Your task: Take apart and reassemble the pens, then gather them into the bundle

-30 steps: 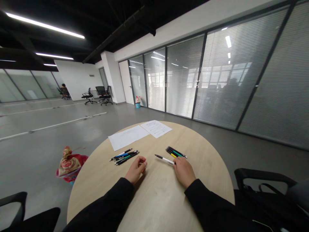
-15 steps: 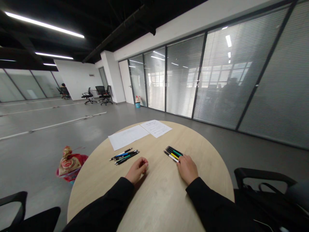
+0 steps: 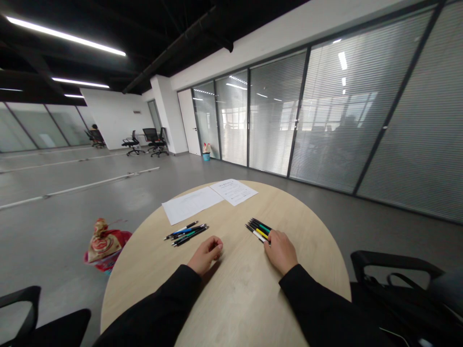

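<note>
My right hand rests on the round table's right half, its fingers closed over the near ends of a row of pens. The pens lie side by side, black with white, yellow and green sections; their near ends are hidden under the fingers. My left hand is curled on its side above the wood, thumb against the fingers, with nothing visible in it. Beyond it to the left lies a loose pile of more pens, black, blue and green, untouched.
Two sheets of paper, one blank-looking and one printed, lie at the far edge of the round table. A bin with a bag stands on the floor at left. Black chairs flank the table.
My right hand has shifted very slightly left over the pen ends. My left hand, the pen pile and the papers stay as they were.
</note>
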A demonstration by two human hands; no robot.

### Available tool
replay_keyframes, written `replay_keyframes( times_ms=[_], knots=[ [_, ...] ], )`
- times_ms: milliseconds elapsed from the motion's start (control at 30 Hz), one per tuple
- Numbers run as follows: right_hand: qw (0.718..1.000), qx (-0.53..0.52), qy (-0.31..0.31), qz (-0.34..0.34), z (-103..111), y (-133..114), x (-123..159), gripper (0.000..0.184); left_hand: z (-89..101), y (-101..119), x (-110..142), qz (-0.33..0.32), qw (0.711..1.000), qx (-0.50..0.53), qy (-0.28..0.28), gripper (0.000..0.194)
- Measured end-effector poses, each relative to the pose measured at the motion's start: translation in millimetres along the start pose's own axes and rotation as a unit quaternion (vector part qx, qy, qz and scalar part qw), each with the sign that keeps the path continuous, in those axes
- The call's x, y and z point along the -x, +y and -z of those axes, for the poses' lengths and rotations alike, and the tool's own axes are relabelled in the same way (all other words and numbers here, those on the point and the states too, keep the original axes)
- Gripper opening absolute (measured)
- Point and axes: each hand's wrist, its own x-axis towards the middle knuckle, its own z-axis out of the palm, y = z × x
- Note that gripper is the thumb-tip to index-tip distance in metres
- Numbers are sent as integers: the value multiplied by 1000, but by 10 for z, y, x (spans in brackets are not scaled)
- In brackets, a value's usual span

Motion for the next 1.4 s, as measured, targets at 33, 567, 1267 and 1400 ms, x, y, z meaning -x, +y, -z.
replay_keyframes(
  times_ms=[33,567,1267,1400],
  knots=[
    [1000,1,1,2,-6,3,-2,4,1,-2,-1,-1,1000,-1,-2,37],
    [999,32,-9,-5,-61,31,-31,8,49,-93,-34,-6,999,-32,-23,38],
    [1000,27,-9,-5,-81,59,-58,8,30,-77,-34,1,999,-26,-29,41],
    [999,29,-18,-14,-70,57,-65,9,25,-61,-30,2,999,-25,-26,41]
  ],
)
